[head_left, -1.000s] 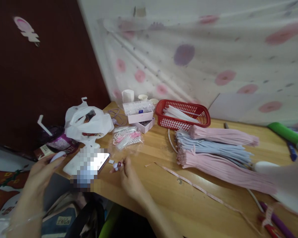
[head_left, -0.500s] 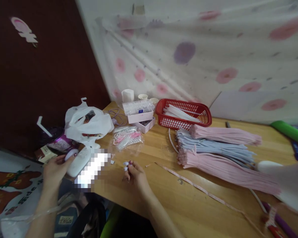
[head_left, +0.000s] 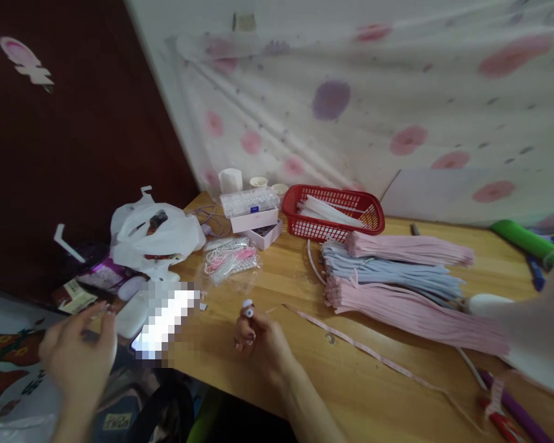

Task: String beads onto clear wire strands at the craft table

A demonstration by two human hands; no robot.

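My right hand [head_left: 268, 344] is over the front of the wooden table [head_left: 258, 384], its fingers curled. Between thumb and forefinger it pinches a small white piece [head_left: 249, 311] with a dark round spot; its kind cannot be made out. My left hand [head_left: 80, 351] hangs past the table's left edge, thumb and fingers apart, with nothing visible in it. Beside it are a small white rounded object [head_left: 132, 288] and a larger white smooth object [head_left: 133, 314]. A bright, pixelated phone-like screen [head_left: 166, 325] lies between the hands.
Behind stand a white plastic bag [head_left: 154, 234], a lidded drink cup [head_left: 104, 274], bagged beads [head_left: 231, 258], white boxes [head_left: 253, 221] and a red basket [head_left: 335, 231]. To the right are pink stem bundles [head_left: 410, 314], a blue bundle [head_left: 392, 267] and a tape measure [head_left: 373, 354].
My left hand has let go of the small white rounded object and drawn back left and down. My right hand has shifted slightly right and turned, showing the white piece. The view has swung slightly right.
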